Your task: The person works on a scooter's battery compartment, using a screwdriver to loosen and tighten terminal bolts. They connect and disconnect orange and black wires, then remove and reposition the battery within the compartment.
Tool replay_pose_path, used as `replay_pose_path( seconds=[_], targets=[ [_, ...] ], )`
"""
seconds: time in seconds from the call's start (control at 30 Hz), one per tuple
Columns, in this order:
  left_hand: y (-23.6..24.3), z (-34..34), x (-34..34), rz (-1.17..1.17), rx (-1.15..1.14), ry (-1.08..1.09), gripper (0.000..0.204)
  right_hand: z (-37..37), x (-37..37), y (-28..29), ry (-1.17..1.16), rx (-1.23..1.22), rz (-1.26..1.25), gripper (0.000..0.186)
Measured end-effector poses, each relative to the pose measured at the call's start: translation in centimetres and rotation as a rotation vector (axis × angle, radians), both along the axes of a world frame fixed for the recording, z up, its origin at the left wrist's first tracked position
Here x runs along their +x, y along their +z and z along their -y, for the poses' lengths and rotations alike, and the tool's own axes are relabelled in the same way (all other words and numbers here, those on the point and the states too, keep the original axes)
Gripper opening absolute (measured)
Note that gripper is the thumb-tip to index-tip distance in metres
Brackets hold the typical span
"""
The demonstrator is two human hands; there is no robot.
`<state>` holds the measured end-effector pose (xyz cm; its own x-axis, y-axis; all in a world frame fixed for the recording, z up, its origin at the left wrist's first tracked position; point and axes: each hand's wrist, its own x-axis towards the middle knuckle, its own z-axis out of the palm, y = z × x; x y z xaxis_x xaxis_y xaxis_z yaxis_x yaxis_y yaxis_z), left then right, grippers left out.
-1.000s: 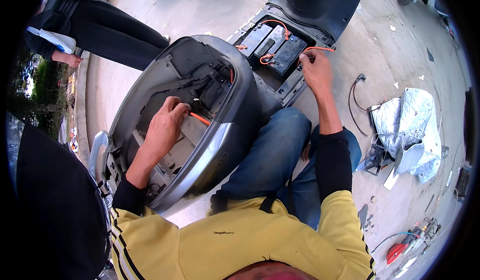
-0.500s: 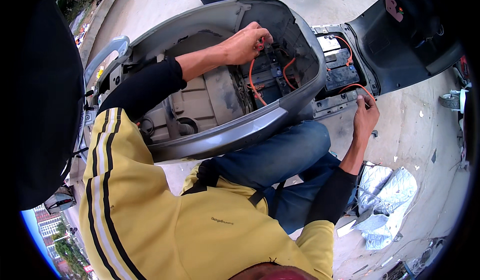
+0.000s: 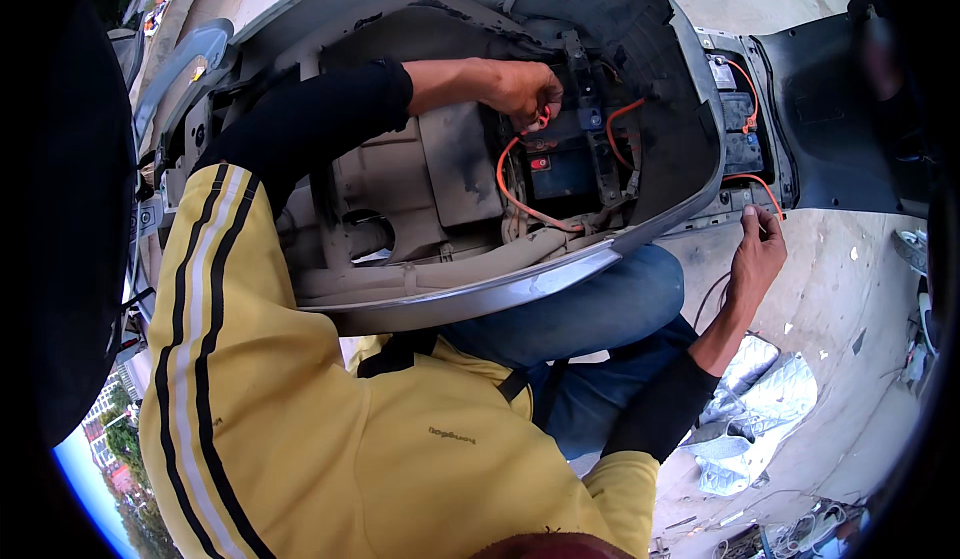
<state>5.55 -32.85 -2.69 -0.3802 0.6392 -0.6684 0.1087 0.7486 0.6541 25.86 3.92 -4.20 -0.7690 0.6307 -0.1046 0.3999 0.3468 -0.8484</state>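
Closest to me, my left hand [image 3: 528, 92] pinches the upper end of an orange cable [image 3: 502, 177], above a dark box [image 3: 560, 177] with a red terminal, all inside the scooter's open grey body [image 3: 490, 293]. Past its rim, my right hand [image 3: 757, 257] has its fingertips right by a second orange wire [image 3: 766, 188] (whether they grip it, I cannot tell), near a dark battery [image 3: 743, 151]. Off to my right, a crumpled silver cover [image 3: 780, 396] lies on the ground [image 3: 840, 359].
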Motion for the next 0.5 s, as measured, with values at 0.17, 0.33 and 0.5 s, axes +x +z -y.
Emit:
replay_pose_path(
  seconds=[0.17,0.33,0.5],
  targets=[
    [-2.6,-0.7,0.5,-0.131,0.280,0.182,0.015,0.6,-0.2,-0.6,0.024,0.019,0.035,0.026],
    [-2.6,-1.5,0.9,-0.066,0.457,0.270,0.017,0.4,0.2,-0.5,0.013,0.056,0.064,0.027],
    [-3.5,-0.8,2.8,0.071,0.278,0.274,0.023,0.6,0.0,-0.4,0.003,0.060,0.096,0.028]
  ],
)
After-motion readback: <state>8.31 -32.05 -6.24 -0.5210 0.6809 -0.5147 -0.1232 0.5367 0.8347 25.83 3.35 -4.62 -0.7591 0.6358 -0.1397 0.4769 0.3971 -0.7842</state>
